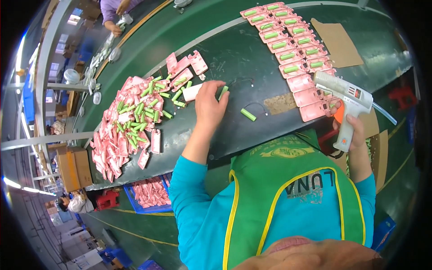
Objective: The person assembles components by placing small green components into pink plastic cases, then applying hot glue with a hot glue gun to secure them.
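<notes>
The green bench (252,49) fills most of the view, curving from 9 o'clock up to 2 o'clock. On it, at 9 o'clock, lies the biggest mass: a heap of pink shells (119,130) with green cells (141,110) scattered through and over it. At 1 o'clock two neat rows of shells (288,42) run down the bench, most with a cell already seated; the nearest few, by the glue gun, look bare. A brown card (337,42) lies just beyond the rows, and a scrap of cork-like mat (280,103) sits near centre.

The right hand (353,128) is wrapped tight round the grip of a white glue gun (344,96) at 3 o'clock, forefinger by the orange trigger, nozzle pointing toward 10 o'clock over the bare shells.

The left hand (209,103), at centre, has its fingers curled down on the bench; it pinches one cell (223,92) at the fingertips and touches a pale shell piece (192,92) on its 9 o'clock side (how firmly it grips that, I cannot tell).

A loose cell (248,114) with a thin black wire lies just beside the left hand at its 4 o'clock, long axis running 10 to 4. It sits between the hands, far nearer the left, well apart from the gun.

At 11 o'clock, far off, another person's hands (118,20) work at the bench.
</notes>
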`<state>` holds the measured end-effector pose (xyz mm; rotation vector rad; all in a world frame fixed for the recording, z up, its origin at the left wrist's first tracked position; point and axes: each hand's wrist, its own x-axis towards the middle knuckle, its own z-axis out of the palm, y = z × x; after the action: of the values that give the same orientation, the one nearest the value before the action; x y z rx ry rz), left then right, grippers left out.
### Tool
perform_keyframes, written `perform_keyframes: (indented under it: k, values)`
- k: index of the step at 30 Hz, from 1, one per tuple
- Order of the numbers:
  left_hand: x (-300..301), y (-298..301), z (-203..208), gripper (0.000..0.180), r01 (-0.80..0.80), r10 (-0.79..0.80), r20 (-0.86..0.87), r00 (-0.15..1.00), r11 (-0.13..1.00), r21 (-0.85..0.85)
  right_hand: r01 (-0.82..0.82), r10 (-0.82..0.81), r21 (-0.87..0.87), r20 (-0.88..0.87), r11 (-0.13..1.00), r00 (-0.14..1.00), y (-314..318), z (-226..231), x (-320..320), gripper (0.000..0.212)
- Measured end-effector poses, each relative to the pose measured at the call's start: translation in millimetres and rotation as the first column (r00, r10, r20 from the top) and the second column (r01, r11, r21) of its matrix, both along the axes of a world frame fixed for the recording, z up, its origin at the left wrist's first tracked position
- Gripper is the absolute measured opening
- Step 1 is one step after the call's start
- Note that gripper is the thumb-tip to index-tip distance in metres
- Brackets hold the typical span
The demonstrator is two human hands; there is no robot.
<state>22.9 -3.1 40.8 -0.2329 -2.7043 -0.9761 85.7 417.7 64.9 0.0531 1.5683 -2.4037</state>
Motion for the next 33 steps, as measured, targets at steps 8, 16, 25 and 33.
perform_keyframes:
  k: [8, 16, 25, 33]
  values:
    - [-12, -8, -10, 0.021, -0.112, 0.154, 0.102, 0.983, 0.937, -0.331, 0.046, -0.047, 0.015, 0.061, 0.999, 0.997, -1, -10, -10, 0.05]
    - [-27, -55, 56, 0.017, 0.047, -0.02, -0.083, 0.996, 0.94, 0.337, 0.034, -0.034, -0.049, -0.016, 0.998, 0.999, -3, -13, -5, 0.055]
    - [-114, -169, 363, 0.014, -0.569, 0.013, -0.972, 0.233, 0.813, -0.126, 0.121, -0.123, -0.079, -0.015, 0.99, 0.992, -12, -2, -17, 0.047]
    - [-209, -281, 451, 0.03, -0.887, 0.586, -0.667, 0.46, 0.332, -0.32, 0.181, -0.18, -0.072, 0.025, 0.981, 0.983, -33, -3, -26, 0.049]
